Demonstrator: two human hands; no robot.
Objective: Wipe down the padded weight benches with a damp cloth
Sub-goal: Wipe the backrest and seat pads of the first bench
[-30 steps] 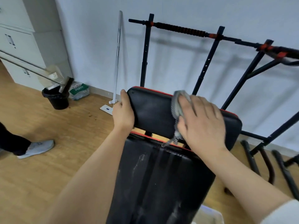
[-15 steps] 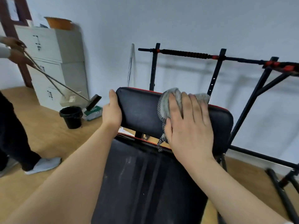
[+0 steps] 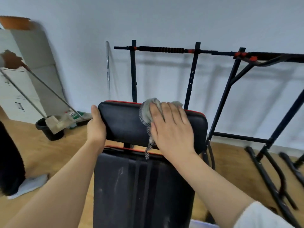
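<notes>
Here, crumpled grey mesh cloth [image 3: 148,110] drapes rounded black pad [image 3: 125,125].

Pale grey wall [image 3: 164,17], wood floor [image 3: 49,153], white drawer cabinet [image 3: 11,99] at left, black bucket [image 3: 49,134] near it

Most of the cloth [image 3: 148,109] lies hidden under the right hand [image 3: 171,129], and the fingers of the left hand [image 3: 96,127] vanish behind the upper pad [image 3: 123,124]. At the left edge of the frame another person is cut down to a dark leg [image 3: 9,158] and a pale, smeared shoe [image 3: 31,184]. The black rack [image 3: 230,89] runs off the right edge.
</notes>
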